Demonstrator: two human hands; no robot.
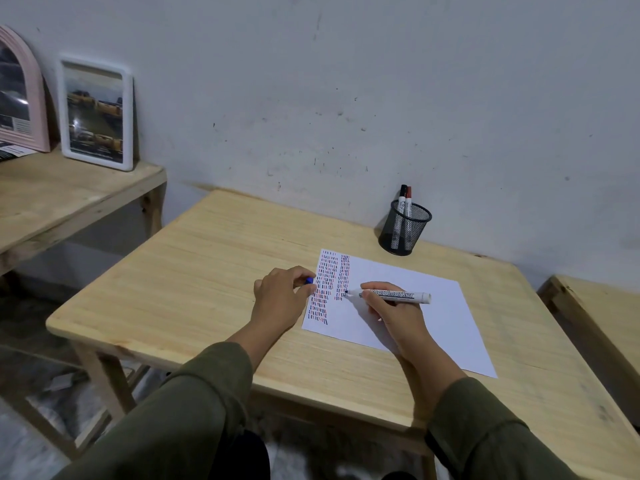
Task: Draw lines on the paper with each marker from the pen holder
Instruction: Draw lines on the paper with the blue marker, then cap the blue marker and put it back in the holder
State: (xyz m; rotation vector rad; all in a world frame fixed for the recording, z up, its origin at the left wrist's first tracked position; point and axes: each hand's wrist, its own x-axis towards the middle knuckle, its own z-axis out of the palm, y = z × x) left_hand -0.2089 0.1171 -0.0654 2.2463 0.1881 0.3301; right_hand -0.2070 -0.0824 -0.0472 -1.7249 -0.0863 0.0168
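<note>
1. The table point(207, 271) of pale wood carries everything; its far edge meets the wall.
2. The paper point(415, 306) lies flat toward the table's right side, reaching almost to the near edge. Columns of short blue and red strokes fill its left edge. It looks thin and light, so it would likely slide unless pinned.
3. The pen holder point(404, 232), a black mesh cup, stands near the far edge, just beyond the paper's far corner. A black-capped marker point(401, 202) and a red-capped marker point(408, 204) stand upright in it.
4. The right hand point(391, 313) rests on the paper, fingers closed around the blue marker point(391, 295) at its front half. The tip meets the sheet at the second column of strokes; the tail points right.
5. The left hand point(280, 292) sits at the paper's left edge, fingers pinched on the blue cap point(309, 280), fingertips touching the sheet.
6. The marker seems stiff, light and smooth; a grip close to the tip probably gives the best control for short strokes.
</note>
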